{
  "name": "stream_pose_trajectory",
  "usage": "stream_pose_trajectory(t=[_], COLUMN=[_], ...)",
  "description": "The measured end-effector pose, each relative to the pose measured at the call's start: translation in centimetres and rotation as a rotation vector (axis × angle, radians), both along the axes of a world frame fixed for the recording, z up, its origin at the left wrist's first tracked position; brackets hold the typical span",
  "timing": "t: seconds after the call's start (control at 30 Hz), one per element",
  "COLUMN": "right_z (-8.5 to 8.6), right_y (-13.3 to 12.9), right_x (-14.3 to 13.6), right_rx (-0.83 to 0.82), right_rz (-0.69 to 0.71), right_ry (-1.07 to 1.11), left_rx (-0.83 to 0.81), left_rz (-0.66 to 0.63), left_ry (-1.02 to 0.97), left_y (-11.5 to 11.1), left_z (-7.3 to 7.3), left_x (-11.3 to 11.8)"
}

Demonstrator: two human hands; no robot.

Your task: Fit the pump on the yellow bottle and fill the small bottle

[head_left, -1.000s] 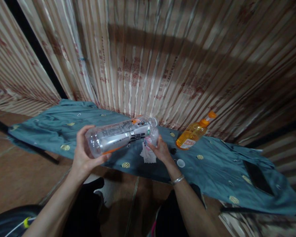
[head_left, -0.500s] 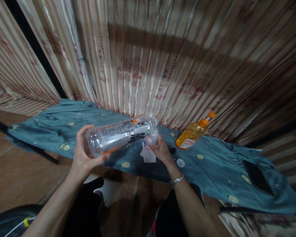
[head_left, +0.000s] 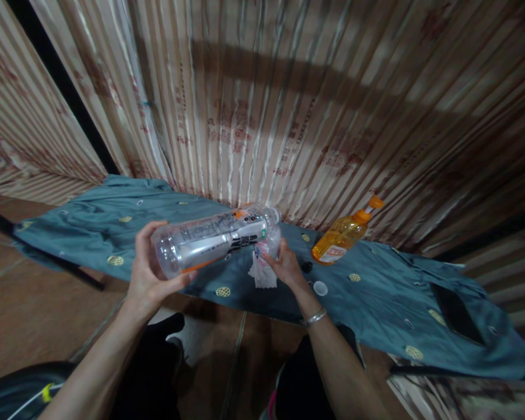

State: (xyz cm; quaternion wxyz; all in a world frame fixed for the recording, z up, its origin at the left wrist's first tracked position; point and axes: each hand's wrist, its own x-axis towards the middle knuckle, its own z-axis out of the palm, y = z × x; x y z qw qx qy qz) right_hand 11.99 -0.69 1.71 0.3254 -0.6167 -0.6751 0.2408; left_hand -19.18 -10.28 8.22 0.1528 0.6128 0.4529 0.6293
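My left hand (head_left: 151, 271) is wrapped round the base of a clear plastic bottle (head_left: 205, 239) with a silver and orange label. The bottle lies tilted nearly level, its mouth to the right. Below that mouth, my right hand (head_left: 286, 265) grips a small clear plastic bottle (head_left: 273, 238) with a pink and blue label. The large bottle's neck overlaps the small one's top; whether they touch I cannot tell. A crumpled white tissue (head_left: 263, 275) shows just under the small bottle. Right of my right hand are a black cap (head_left: 307, 266) and a round whitish lid (head_left: 320, 288).
A bottle of orange liquid with an orange pump top (head_left: 339, 238) stands toward the back of the cloth-covered table (head_left: 166, 280). A black phone (head_left: 457, 315) lies at the right. Behind the table hangs a pleated curtain (head_left: 254, 116). A dark metal pole (head_left: 65, 87) rises at the left.
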Motion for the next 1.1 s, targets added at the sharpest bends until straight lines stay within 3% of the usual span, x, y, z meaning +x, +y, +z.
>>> stream_pose_trajectory(t=[0.63, 1.1], right_z=[-0.16, -0.82], right_y=[0.13, 0.37], right_x=[0.19, 0.45], right_rx=[0.019, 0.057], right_rz=[0.012, 0.026], right_ry=[0.02, 0.01], left_rx=[0.088, 0.053], left_rz=[0.02, -0.006], left_ry=[0.047, 0.021], left_y=[0.42, 0.23], left_z=[-0.82, -0.62], left_x=[-0.28, -0.29])
